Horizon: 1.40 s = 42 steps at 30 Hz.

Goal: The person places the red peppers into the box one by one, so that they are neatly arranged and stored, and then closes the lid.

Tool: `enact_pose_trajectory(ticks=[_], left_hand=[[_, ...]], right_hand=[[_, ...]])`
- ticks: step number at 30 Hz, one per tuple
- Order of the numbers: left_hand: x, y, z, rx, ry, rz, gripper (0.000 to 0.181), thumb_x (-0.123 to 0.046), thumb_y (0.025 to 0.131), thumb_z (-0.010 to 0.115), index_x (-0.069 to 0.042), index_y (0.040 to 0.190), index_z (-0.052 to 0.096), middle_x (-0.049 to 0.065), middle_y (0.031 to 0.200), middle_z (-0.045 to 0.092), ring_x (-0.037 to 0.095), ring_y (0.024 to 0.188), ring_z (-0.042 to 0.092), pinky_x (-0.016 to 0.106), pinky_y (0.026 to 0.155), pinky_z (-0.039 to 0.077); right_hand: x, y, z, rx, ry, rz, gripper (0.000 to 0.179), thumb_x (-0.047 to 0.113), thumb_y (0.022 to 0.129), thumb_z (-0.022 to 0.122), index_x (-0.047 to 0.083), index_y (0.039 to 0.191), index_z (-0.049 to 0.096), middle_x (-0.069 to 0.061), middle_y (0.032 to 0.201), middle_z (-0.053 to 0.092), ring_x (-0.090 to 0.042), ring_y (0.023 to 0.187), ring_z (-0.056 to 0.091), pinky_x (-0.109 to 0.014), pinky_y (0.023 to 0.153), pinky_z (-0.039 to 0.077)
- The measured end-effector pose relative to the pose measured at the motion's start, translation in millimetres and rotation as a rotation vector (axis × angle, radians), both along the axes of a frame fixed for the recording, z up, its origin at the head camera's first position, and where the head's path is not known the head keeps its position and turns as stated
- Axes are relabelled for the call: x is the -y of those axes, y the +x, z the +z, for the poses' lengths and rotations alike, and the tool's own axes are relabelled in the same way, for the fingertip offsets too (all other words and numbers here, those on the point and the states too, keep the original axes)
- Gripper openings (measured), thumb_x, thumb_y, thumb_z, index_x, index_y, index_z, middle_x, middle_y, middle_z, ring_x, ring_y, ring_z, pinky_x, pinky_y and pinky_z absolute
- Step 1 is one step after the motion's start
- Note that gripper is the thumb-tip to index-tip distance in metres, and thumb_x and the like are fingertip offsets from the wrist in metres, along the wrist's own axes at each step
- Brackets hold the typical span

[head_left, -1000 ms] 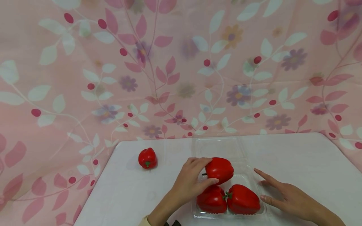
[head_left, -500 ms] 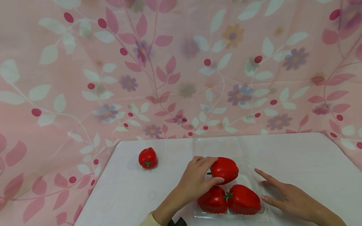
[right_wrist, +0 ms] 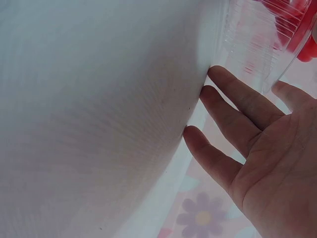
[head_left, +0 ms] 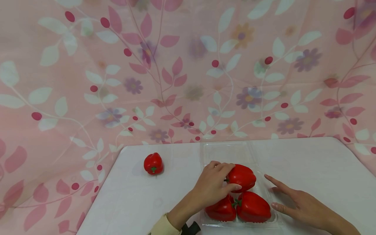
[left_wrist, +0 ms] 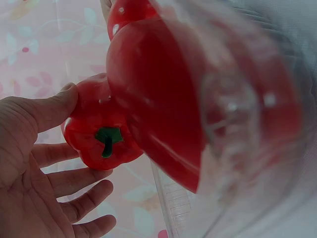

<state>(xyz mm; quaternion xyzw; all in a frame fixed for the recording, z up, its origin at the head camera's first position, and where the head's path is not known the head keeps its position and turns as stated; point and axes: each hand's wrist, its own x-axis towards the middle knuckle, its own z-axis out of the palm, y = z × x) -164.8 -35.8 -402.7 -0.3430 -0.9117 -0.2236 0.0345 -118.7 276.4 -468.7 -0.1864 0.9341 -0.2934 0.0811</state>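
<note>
My left hand (head_left: 214,182) grips a red bell pepper (head_left: 243,178) between thumb and fingers, over the back half of a clear plastic clamshell box (head_left: 235,224). In the left wrist view, this pepper (left_wrist: 94,141) shows its green stem toward the palm. Two more red peppers lie in the front of the box, a left one (head_left: 221,209) and a right one (head_left: 253,207), stems meeting. My right hand (head_left: 302,207) rests just right of the box with fingers spread; in the right wrist view its fingertips (right_wrist: 195,136) touch the white tabletop.
Another red bell pepper (head_left: 153,164) stands at the table's back left. The box's clear lid (head_left: 227,153) lies folded back behind it. A pink floral cloth (head_left: 182,71) hangs behind the white table (head_left: 141,199).
My left hand has moved to the right with its pepper, from the box's left side toward the middle right of its back half. The right hand has stayed in place.
</note>
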Motion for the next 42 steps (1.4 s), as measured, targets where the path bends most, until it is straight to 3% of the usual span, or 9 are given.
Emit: enact_pose_trajectory(ticks=[20,30,42], left_hand=[[-10.9,-3.6,-6.0,-0.058,-0.133,0.004,0.059,-0.05,0.092,0.064,-0.023,0.142,0.049,-0.005,0.13,0.06,0.016,0.117,0.049,0.041,0.099,0.045],[-14.7,1.6,-1.9,-0.042,-0.171,0.04,0.062,-0.046,0.087,0.072,-0.014,0.134,0.046,-0.003,0.118,0.062,0.019,0.118,0.049,0.043,0.103,0.041],[-15.7,3.6,-5.6,-0.024,-0.267,0.049,0.056,-0.043,0.089,0.071,-0.015,0.131,0.046,-0.003,0.12,0.061,0.018,0.116,0.047,0.044,0.102,0.04]], right_hand=[[0.6,-0.6,-1.6,-0.023,0.002,0.002,0.08,0.05,0.089,0.067,0.032,0.156,0.025,0.0,0.122,0.066,-0.035,0.111,0.061,-0.067,0.074,0.05],[0.2,-0.2,-3.2,-0.028,0.001,-0.001,0.08,0.049,0.089,0.067,0.032,0.156,0.026,-0.003,0.122,0.066,-0.037,0.109,0.062,-0.068,0.072,0.049],[0.0,-0.9,-3.6,-0.003,0.003,-0.001,0.081,0.049,0.089,0.066,0.031,0.156,0.024,-0.005,0.124,0.065,-0.038,0.109,0.062,-0.068,0.071,0.049]])
